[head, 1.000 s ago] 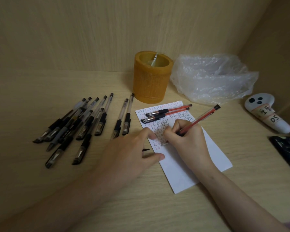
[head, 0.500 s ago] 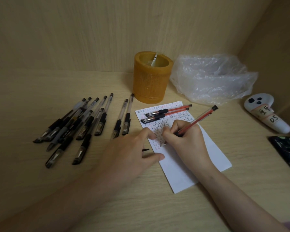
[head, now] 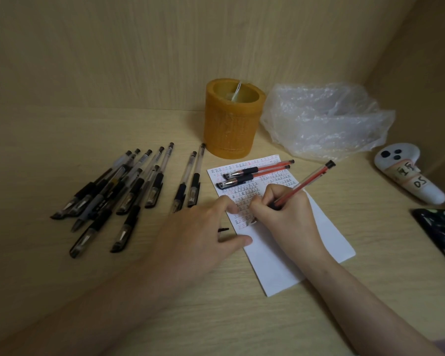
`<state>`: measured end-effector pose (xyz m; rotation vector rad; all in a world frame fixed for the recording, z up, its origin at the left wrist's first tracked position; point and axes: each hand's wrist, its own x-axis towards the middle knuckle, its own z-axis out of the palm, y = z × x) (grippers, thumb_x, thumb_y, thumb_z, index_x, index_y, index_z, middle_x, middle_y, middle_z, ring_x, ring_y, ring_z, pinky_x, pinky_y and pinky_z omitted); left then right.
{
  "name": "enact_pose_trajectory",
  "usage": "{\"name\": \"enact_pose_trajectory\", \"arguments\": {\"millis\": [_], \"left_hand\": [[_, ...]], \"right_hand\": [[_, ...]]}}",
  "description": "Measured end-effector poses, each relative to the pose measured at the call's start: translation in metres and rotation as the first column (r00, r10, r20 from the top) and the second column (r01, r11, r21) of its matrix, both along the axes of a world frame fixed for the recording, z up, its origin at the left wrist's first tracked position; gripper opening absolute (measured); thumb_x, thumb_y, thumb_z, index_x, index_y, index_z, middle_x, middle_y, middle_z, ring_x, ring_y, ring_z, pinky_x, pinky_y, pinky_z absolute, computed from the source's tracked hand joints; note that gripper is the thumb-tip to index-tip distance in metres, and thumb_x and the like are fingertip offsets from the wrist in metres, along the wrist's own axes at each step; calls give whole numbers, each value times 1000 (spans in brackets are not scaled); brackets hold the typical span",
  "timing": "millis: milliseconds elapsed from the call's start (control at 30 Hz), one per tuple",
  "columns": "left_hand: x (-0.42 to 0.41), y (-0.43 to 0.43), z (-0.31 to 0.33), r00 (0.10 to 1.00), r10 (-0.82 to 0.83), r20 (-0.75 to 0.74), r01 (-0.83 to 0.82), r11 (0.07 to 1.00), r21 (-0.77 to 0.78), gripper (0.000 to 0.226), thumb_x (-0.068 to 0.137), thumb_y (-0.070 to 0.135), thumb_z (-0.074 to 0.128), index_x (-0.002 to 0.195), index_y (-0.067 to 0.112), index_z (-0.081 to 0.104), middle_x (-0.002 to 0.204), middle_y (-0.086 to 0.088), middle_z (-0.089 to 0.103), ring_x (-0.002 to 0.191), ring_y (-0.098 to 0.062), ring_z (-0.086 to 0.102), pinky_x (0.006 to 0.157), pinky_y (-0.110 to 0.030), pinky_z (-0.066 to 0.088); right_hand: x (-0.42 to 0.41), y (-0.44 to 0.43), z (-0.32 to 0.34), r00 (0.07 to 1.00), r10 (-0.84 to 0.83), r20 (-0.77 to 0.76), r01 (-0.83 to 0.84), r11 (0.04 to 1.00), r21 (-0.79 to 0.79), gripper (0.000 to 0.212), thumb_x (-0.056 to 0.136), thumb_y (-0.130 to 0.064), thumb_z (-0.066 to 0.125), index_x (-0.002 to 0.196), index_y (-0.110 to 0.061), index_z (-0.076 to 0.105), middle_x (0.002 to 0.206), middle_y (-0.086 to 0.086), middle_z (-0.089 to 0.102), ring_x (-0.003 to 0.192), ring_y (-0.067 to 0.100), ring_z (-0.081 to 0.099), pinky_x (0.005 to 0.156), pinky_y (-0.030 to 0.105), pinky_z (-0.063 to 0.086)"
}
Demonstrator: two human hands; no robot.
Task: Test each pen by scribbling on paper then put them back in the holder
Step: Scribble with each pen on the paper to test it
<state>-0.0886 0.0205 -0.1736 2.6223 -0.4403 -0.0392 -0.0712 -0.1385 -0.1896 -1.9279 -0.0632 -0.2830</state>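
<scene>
The right hand (head: 280, 214) grips the thin red pen (head: 306, 183), which has tilted slightly while scribbling on the white paper sheet (head: 288, 265); the released left hand (head: 201, 232) steadies it, so testing continues.

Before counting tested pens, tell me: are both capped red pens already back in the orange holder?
No. The two capped red pens lie across the top of the paper, in front of the orange holder.
</scene>
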Motion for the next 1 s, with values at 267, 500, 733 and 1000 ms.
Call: {"name": "enact_pose_trajectory", "arguments": {"millis": [267, 500, 733, 1000], "left_hand": [[-2, 0, 1, 1000, 19, 13, -18, 999, -47, 46, 73, 67, 54, 111, 45, 43, 66, 21, 45, 71, 5, 50, 60, -14, 36], [-1, 0, 1, 1000, 16, 9, -15, 999, -52, 46, 73, 67, 54, 111, 45, 42, 69, 21, 46, 73, 4, 52, 62, -17, 40], [0, 0, 0, 1000, -6, -12, 5, 995, -95, 44, 74, 63, 57, 110, 43, 42, 67, 23, 43, 68, 8, 50, 58, -14, 38], [3, -3, 0, 995, -88, -51, 53, 873, -484, 36, 95, 20, 40, 120, 43, 27, 75, 8, 54, 64, -3, 52, 61, -20, 44]], "right_hand": [[-1, 2, 1, 1000, -19, 0, 19, 1000, -20, 35, 77, -3, 63, 50, -10, 41, 48, 1, 40, 48, 7, 37, 48, 19, 31], [-1, 1, 0, 999, -34, -2, 34, 999, -14, 36, 76, 0, 63, 51, -12, 39, 46, -3, 37, 47, 5, 34, 48, 16, 29], [4, -8, 6, 999, -47, -22, 51, 969, 242, 39, 84, -12, 69, 55, -10, 44, 46, -3, 38, 45, 8, 34, 47, 16, 30], [8, -11, 17, 972, 231, -48, -142, 734, 664, 35, 86, -33, 51, 86, -1, 65, 57, 8, 53, 48, 15, 46, 42, 20, 33]]}}
